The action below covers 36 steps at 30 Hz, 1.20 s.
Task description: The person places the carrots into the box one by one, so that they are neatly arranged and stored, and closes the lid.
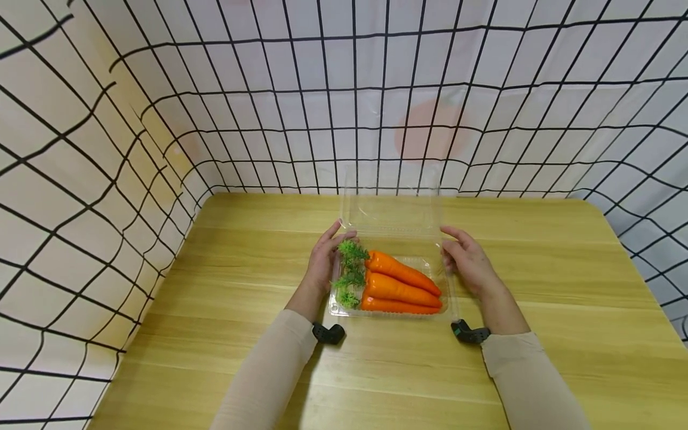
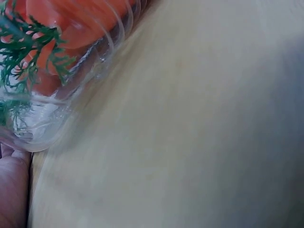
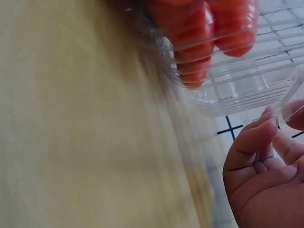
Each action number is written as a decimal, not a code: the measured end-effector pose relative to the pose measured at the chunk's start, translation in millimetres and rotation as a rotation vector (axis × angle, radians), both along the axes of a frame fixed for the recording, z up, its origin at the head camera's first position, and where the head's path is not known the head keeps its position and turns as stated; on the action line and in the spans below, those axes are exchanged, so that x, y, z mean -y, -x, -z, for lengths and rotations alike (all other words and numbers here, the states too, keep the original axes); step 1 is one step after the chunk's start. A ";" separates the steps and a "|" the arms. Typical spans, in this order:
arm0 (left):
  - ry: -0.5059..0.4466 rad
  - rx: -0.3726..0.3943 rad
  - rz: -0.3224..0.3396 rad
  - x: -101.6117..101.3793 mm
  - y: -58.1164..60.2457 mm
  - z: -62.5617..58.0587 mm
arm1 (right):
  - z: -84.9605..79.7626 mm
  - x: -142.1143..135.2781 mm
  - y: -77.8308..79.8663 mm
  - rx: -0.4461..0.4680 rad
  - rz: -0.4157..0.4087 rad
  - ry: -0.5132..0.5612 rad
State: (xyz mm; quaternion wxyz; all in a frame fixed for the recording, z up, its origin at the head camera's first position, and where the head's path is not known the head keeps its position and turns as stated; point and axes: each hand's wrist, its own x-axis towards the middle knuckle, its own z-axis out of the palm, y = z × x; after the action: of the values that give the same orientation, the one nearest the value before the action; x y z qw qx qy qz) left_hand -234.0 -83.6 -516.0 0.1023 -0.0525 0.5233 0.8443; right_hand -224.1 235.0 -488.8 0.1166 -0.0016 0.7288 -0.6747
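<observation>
A clear plastic clamshell box (image 1: pixel 424 261) stands with its lid (image 1: pixel 391 209) raised at the back. Inside lie three orange carrots (image 1: pixel 403 289) side by side, tips toward the right, with frilly green tops (image 1: pixel 352 272) at the left end. My left hand (image 1: pixel 321 260) holds the box's left side; the left wrist view catches only part of this hand (image 2: pixel 13 185), at the box corner. On the opposite side, my right hand (image 1: pixel 469 261) grips the box edge. Thumb and curled fingers of the right hand (image 3: pixel 266 166) meet at the rim in the right wrist view.
The box is over a wood-grain table (image 1: pixel 226 280). Black wire grid panels (image 1: pixel 290 107) enclose its back and sides, with pale printed sheeting behind them. A dark band-like device (image 1: pixel 329 333) sits at the left wrist, another (image 1: pixel 470 332) at the right.
</observation>
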 end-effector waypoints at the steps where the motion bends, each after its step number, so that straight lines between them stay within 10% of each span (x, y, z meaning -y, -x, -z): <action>1: 0.009 -0.001 0.003 0.5 -0.2 -0.1 | 0.3 0.0 0.1 0.000 -0.005 0.004; 36: 0.026 -0.170 -0.140 -0.8 0.9 -6.4 | 9.4 -0.7 -0.3 -0.082 0.009 0.216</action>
State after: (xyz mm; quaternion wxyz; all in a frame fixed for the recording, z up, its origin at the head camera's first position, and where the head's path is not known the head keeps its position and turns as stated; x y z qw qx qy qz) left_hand -234.9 -82.8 -509.6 -0.0024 -0.0184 0.5359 0.8441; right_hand -223.8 235.8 -498.1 0.0826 -0.0383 0.6562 -0.7491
